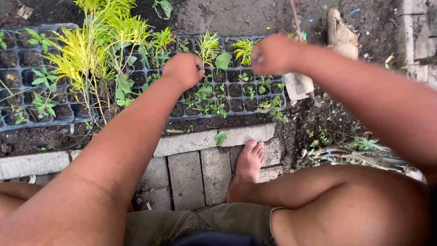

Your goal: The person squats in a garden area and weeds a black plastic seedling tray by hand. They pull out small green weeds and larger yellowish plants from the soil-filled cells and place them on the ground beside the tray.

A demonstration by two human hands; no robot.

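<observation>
- The left hand [184, 69] hovers over the black seedling tray [227, 98], its grip curled into a loose fist with the fingertips pinched together at its 3 o'clock side; whether anything sits between them I cannot tell.
- The right hand [273, 53] is raised at 3 o'clock of the left one, near it but apart, also fisted; its grip looks closed, and what it pinches is too blurred to make out.
- Between the two hands, a small green seedling [223, 60] with a broad leaf stands in a tray cell.
- The seedling tray lies on dark soil at 12 o'clock of the person's bare foot [249, 165]; many cells hold low green sprouts, others only soil.
- A second tray [27, 82] lies at 9 o'clock of the first, just beside it, with scattered leafy seedlings.
- Tall yellow-green plants [98, 43] rise where the two trays meet.
- Grey paving bricks [186, 177] run along the tray's 6 o'clock edge; the foot rests on them.
- A trowel-like tool [298, 82] with a thin handle lies at the tray's 3 o'clock end.
- A bundle of pale stems [359, 157] lies on the soil at 3 o'clock of the foot.
</observation>
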